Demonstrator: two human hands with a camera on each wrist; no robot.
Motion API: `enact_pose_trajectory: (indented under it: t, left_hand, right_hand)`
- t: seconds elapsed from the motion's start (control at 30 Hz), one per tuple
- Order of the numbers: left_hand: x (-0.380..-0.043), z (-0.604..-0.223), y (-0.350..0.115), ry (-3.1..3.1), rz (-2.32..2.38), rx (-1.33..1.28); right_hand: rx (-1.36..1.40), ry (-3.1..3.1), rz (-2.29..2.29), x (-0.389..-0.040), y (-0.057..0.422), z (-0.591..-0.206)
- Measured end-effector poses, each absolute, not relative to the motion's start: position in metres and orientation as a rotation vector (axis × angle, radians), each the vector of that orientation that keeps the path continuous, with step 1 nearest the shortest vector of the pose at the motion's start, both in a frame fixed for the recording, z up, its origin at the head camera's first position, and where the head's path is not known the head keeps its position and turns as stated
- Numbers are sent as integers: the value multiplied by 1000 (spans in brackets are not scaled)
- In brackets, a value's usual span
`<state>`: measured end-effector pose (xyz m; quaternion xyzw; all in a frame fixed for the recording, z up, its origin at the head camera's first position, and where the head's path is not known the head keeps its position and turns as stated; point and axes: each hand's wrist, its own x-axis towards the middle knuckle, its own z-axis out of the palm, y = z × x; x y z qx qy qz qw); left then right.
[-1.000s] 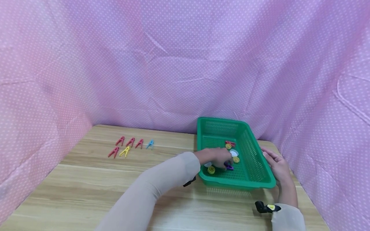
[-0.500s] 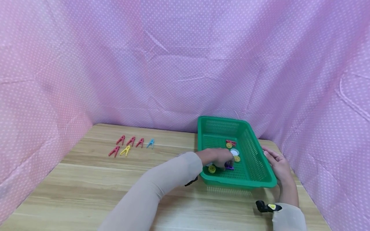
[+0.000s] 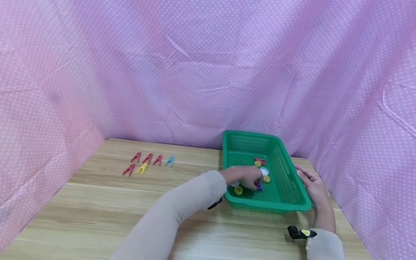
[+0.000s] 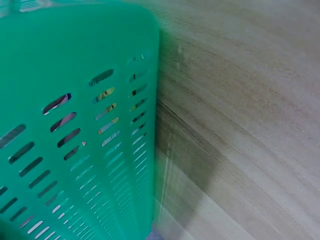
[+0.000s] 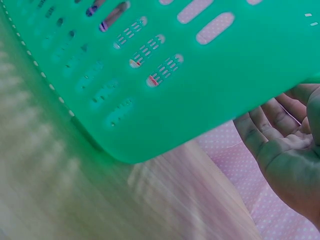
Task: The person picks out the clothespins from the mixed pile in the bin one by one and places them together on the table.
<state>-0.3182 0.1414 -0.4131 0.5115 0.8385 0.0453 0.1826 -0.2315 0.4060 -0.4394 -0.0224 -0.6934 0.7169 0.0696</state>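
My left hand [image 3: 251, 177] reaches down into the green plastic basket [image 3: 282, 206] and pinches a purple clothespin [image 3: 259, 186] near its floor. Its fingertips are partly hidden. Yellow bottle caps [image 3: 238, 190] and a white round lid [image 3: 264, 172] lie around the hand, with a red clothespin [image 3: 259, 160] farther back. At the basket's right side, my right hand [image 3: 314, 188] grips the rim, thumb on top and fingers beneath. The left wrist view shows only the basket's slotted wall [image 4: 80, 50] and the table.
On the left of the wooden table [image 3: 107, 209], red clothespins [image 3: 147, 158], a blue clothespin [image 3: 169, 161] and a yellow clothespin [image 3: 141, 169] lie in two rows. A pink dotted cloth [image 3: 195, 72] hangs behind and on both sides, close to the basket's back.
The purple clothespin has turned and lifted slightly in my left fingers. My right hand and the basket hold their place.
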Motion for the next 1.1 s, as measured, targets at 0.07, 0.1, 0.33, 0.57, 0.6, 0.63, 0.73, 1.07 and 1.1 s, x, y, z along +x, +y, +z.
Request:
enact_pose_trajectory:
  t: [0.07,0.1,0.33,0.57,0.6,0.63,0.73,1.07,1.1]
  left_hand:
    - [-318,-413,141,2383,166,1444]
    - [-317,-413,141,2390,183,1454]
    - [-318,-411,138,2397,276,1548]
    - [-317,-404,133,2364,442,1638]
    - [-316,-404,132,2363,461,1644]
    - [-316,-403,131,2365,476,1641]
    - [-317,-401,127,2393,505,1629]
    - [-318,-385,104,2565,454,1587]
    - [-318,-383,101,2581,459,1579]
  right_hand:
    - [-74,-2088,2155,-231,406,-439]
    - [-79,-2088,2154,-231,406,-439]
    - [-99,-2098,2146,-231,405,-438]
    - [-77,-2094,2142,-231,405,-437]
    - [-77,-2096,2144,-231,405,-437]
    - [-80,-2094,2148,-231,404,-437]
    - [-83,-2102,2157,-230,404,-437]
    - [-89,-2108,2161,-231,406,-438]
    - [-90,-2106,2163,-231,406,-438]
